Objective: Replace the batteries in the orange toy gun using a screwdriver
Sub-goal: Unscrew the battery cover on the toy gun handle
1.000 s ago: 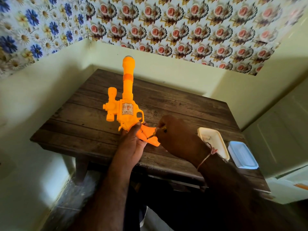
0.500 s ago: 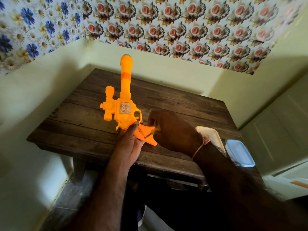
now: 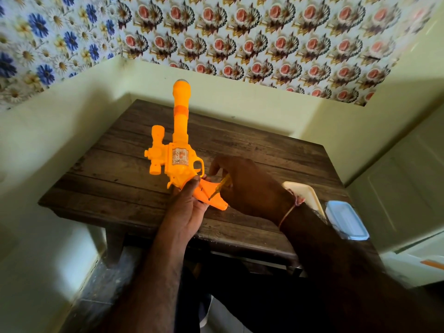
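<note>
The orange toy gun (image 3: pixel 179 150) is held upright above the wooden table (image 3: pixel 115 179), barrel pointing away from me, a small scope on its left side. My left hand (image 3: pixel 186 207) grips it at the handle, thumb up against the body. My right hand (image 3: pixel 247 186) pinches a small yellow-handled screwdriver (image 3: pixel 219 186). The screwdriver's tip touches the side of the gun's handle (image 3: pixel 211 195). Most of the screwdriver's handle is hidden inside my right fingers.
A cream tray (image 3: pixel 305 192) and a clear lidded plastic box (image 3: pixel 346 218) lie at the table's right front corner, partly behind my right forearm. Pale walls close in behind and to the left of the table. A cabinet stands to the right.
The screwdriver now shows more plainly, angled down with its tip on the gun's handle. Both hands and the gun stay in nearly the same spot; my view has shifted slightly.
</note>
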Motion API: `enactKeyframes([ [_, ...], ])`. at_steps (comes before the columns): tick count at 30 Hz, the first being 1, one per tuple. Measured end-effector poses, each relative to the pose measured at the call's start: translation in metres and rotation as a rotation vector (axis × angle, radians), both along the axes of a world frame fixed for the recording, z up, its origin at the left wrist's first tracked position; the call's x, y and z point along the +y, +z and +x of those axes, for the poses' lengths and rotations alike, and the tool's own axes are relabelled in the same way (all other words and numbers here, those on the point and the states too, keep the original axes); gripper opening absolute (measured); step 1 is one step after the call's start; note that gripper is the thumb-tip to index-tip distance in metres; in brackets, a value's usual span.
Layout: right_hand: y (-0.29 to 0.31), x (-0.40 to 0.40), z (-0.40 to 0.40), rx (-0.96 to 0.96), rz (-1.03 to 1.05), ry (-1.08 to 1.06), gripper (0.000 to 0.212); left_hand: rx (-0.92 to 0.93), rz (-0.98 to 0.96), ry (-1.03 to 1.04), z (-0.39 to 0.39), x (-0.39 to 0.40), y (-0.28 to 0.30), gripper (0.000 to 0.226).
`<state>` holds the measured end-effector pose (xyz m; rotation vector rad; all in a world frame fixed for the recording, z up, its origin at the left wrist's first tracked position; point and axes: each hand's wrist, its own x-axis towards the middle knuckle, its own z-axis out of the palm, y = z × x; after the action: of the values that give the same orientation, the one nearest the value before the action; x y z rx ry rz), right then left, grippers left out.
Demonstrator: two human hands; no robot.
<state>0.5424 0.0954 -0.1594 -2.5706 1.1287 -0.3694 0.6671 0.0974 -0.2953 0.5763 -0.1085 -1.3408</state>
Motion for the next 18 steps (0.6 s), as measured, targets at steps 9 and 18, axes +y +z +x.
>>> enactKeyframes([
  [9, 0.0022, 0.0015, 0.0017, 0.121, -0.115, -0.048, 0.025, 0.010, 0.049, -0.008, 0.0014, 0.0006, -0.0007, 0.051],
  [18, 0.0006, 0.0010, 0.0049, 0.112, -0.134, -0.067, 0.016, 0.027, 0.046, 0.010, 0.0003, 0.0019, 0.0035, 0.049],
])
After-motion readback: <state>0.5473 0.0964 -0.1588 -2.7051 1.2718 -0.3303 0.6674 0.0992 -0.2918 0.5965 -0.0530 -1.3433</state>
